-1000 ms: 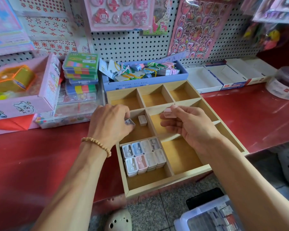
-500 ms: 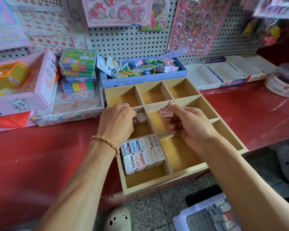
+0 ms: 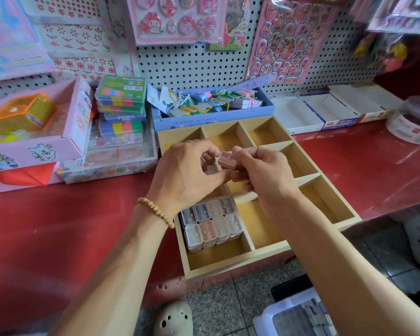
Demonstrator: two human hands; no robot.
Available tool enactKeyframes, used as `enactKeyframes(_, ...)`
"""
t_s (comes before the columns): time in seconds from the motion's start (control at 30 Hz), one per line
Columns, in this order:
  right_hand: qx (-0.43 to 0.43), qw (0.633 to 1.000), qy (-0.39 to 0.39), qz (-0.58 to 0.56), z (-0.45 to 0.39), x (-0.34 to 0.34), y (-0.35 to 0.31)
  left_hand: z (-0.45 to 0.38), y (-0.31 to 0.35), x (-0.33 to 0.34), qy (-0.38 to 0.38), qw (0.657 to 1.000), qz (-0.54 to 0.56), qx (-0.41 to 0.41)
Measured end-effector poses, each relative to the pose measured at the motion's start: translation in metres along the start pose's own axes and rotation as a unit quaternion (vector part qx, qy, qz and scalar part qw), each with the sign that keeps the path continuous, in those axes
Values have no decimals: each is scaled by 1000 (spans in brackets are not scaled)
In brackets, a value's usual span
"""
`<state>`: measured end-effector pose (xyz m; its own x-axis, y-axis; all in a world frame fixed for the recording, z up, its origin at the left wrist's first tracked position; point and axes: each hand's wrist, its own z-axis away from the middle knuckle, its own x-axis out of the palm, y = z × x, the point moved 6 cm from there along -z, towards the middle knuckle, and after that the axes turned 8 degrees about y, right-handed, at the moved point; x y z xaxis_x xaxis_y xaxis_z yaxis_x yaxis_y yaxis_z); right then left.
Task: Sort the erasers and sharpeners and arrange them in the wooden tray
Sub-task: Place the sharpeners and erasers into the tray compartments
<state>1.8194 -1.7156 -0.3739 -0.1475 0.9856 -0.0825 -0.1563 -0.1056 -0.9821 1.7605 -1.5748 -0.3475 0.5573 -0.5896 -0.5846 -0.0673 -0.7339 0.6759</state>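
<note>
Pink sharpener (image 3: 227, 160) (pastel), red counter (image 3: 58, 226).

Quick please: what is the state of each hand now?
Left hand: fingers curled beside the pink sharpener; cannot tell if it grips.
Right hand: pinches the pink sharpener.

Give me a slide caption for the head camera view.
Both hands hold a pink sharpener above the wooden tray.

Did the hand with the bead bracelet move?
Yes. The left hand slid rightward across the wooden tray, leaving the small piece in the tray's middle slot, to meet the right hand at the pink sharpener.
</note>
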Motion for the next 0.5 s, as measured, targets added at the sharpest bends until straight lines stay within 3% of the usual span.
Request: enactKeyframes(0.5, -54, 993, -67, 77, 10, 16, -5, 10, -12, -9, 9, 1000, 7, -10)
